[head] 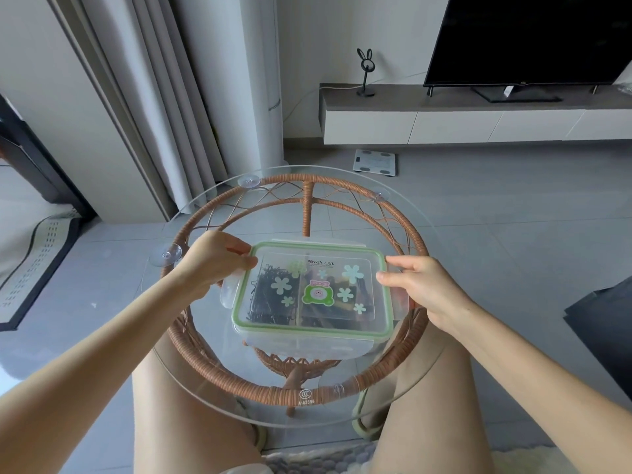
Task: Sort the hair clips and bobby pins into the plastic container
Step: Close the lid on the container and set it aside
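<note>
While the lidded container point(311, 292) sits on the surface point(342, 206) between the hands, long axis hand to hand, left hand point(212, 258) grips its far-left corner and right hand point(420, 285) pinches its right edge. Both equally near.

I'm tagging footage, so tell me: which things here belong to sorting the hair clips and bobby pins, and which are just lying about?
Job: plastic container; lid, held by left hand and right hand; bobby pins in its left compartment; hair clips in its right.
Lying about: television; rabbit-shaped stand; floor scale; curtain.
</note>
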`<state>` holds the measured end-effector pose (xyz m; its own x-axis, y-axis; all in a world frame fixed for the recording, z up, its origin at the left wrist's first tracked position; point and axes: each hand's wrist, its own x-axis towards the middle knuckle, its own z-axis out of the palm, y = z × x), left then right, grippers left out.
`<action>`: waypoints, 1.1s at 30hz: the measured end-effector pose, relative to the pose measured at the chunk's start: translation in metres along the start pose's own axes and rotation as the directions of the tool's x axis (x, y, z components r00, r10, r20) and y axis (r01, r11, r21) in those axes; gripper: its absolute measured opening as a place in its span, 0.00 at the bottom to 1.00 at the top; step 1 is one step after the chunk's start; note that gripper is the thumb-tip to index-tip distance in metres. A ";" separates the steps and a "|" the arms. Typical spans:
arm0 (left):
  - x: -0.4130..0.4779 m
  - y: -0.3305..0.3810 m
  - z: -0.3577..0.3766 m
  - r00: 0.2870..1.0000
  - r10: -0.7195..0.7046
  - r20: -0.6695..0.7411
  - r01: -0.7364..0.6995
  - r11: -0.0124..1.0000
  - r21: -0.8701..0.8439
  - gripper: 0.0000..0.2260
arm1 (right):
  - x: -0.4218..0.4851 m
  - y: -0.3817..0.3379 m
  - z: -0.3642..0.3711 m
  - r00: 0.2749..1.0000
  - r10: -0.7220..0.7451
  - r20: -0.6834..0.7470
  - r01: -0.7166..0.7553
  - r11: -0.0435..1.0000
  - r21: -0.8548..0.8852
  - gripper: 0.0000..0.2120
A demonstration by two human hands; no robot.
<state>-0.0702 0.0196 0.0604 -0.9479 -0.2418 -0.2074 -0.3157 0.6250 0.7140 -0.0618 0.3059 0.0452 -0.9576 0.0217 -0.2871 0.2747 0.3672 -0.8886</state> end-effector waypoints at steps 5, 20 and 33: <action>-0.001 -0.004 0.000 1.000 -0.006 0.005 0.006 0.999 -0.042 0.15 | -0.003 -0.003 0.001 1.000 0.003 0.018 -0.003 1.000 -0.021 0.24; 0.004 -0.013 0.000 0.994 -0.094 0.058 0.105 0.963 -0.249 0.13 | 0.005 0.004 0.002 0.991 0.132 0.010 -0.132 0.991 0.033 0.24; -0.017 -0.016 0.011 0.978 0.088 0.187 -0.192 0.719 0.668 0.29 | -0.009 -0.021 0.013 0.981 0.028 0.191 0.159 0.440 -0.884 0.30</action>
<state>-0.0493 0.0220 0.0455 -0.9633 -0.0432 -0.2649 -0.0736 0.9916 0.1060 -0.0582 0.2855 0.0618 -0.9153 -0.1461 -0.3753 -0.1079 0.9868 -0.1209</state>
